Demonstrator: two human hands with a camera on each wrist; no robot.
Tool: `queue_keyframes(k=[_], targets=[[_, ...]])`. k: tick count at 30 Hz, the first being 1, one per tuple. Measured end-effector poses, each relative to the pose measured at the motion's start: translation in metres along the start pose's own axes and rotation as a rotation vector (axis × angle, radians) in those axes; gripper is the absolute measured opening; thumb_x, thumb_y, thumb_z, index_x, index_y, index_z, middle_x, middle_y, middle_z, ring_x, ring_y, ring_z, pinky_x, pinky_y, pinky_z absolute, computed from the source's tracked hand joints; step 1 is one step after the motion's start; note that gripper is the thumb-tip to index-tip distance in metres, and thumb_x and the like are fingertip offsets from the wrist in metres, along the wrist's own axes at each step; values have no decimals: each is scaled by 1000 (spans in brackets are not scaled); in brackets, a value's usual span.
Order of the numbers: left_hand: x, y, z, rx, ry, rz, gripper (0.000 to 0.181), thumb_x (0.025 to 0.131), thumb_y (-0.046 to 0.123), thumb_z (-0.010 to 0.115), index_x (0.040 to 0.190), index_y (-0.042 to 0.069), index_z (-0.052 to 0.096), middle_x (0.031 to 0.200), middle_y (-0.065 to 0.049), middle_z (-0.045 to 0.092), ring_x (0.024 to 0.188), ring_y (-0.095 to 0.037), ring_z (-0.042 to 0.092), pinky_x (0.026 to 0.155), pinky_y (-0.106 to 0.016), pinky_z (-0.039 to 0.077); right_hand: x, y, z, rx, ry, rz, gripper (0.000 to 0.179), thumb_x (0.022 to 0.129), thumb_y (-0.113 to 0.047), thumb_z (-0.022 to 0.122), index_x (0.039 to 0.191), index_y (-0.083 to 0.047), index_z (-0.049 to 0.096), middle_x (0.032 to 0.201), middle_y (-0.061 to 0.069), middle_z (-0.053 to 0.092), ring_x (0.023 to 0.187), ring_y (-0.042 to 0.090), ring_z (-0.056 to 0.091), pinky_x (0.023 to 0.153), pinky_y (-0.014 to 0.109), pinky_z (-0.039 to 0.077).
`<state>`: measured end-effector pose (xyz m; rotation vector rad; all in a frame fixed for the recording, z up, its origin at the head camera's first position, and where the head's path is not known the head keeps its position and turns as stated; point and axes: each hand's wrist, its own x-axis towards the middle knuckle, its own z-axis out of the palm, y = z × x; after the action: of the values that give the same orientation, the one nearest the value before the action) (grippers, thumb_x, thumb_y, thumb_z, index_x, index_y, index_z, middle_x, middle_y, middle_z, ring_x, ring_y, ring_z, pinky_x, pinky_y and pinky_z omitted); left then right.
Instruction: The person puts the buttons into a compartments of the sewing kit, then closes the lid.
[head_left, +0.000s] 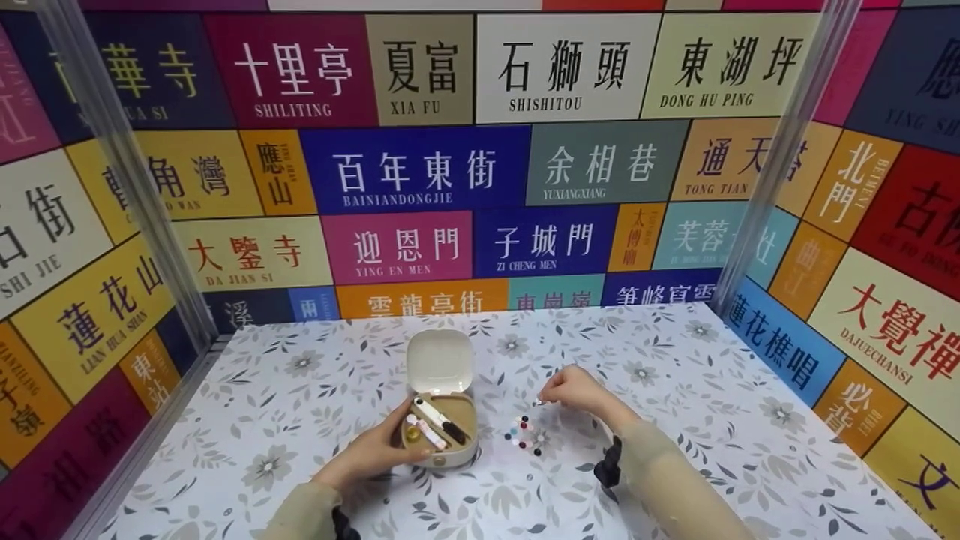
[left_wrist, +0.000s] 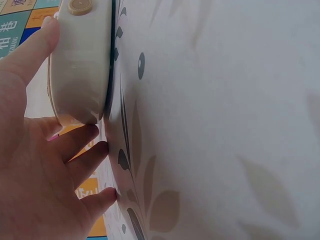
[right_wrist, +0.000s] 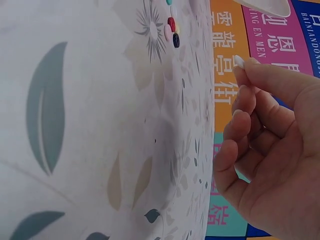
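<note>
A cream, rounded sewing-kit-like case (head_left: 466,454) stands on the table with its lid (head_left: 439,361) raised. My left hand (head_left: 371,452) holds it at the left side and front, the thumb against the front wall near the tan clasp (left_wrist: 80,6). Inside lie a white tool with a dark end (head_left: 439,418), a pink-and-white tube (head_left: 431,435) and small gold-coloured pieces. To the right of the case, my right hand (head_left: 577,390) pinches a small white button (right_wrist: 239,61) between thumb and forefinger, above the table. A loose group of small coloured buttons (head_left: 523,435) lies between the hands.
The table (head_left: 360,360) has a white cloth printed with grey flowers and leaves. Panels with coloured sign prints (head_left: 420,169) rise behind and on both sides. Clear upright posts (head_left: 784,150) stand at the table's back corners.
</note>
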<state>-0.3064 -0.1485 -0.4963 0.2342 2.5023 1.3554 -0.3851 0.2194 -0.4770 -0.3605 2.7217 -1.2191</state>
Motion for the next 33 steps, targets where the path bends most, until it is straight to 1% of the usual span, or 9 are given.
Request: queue_keyframes(k=[6,9,13,17,21,25,29,31,33], targets=[[-1,-1,0,-1,0,-5,108,72,52,80,157,21,19,156,-18,26,139,-42,27,112,-62,17,2,-1,3,13,-19,-29,20,85,-15,69,84,4,74,77,5,67,51,9,37,46,23,31],[-2,-2,-1,6,-2,1,108,73,52,79,157,22,18,156,-18,26,139,-42,27,111,-63,17,3,-2,5,15,-20,-47,20,85,-14,68,85,4,74,80,7,69,52,9,39,47,23,32],[-2,-2,-2,9,-10,41,106,75,48,79,157,21,17,156,-18,27,139,-42,28,112,-61,19,5,-5,9,17,-21,-48,17,85,-12,66,84,3,74,80,6,69,54,8,43,49,22,37],[-1,-2,-2,0,-12,63,107,75,44,81,157,21,15,156,-19,27,140,-41,27,112,-60,19,7,-9,11,31,-33,-52,17,86,-10,64,85,5,73,82,10,70,55,9,45,52,22,40],[0,-1,-1,1,-9,39,108,74,47,81,157,23,16,156,-18,27,139,-42,27,111,-62,18,8,-15,12,32,-29,-57,16,86,-9,65,86,3,74,84,9,70,60,12,50,55,23,44],[-2,-2,-2,-23,-22,59,106,76,44,80,157,21,15,156,-18,26,140,-42,27,111,-62,18,10,-20,14,26,-30,-77,15,86,-10,66,86,3,74,84,7,70,67,15,55,57,23,46],[-2,-1,-3,-32,-28,62,107,76,44,80,157,21,15,156,-19,26,140,-42,26,112,-61,18,13,-24,16,26,-47,-98,16,87,-11,67,85,3,74,87,15,70,63,13,53,56,24,45],[-2,-1,-3,-29,-27,48,108,75,45,80,157,22,15,156,-18,26,140,-42,26,112,-61,18,14,-25,18,25,-53,-97,15,88,-11,67,85,1,74,86,14,70,60,11,51,55,24,45],[-1,0,-2,-24,-19,33,109,73,47,81,157,22,16,156,-18,27,140,-41,27,112,-61,18,15,-26,20,20,-56,-97,13,87,-12,68,84,-1,75,83,9,70,60,11,51,55,24,45]])
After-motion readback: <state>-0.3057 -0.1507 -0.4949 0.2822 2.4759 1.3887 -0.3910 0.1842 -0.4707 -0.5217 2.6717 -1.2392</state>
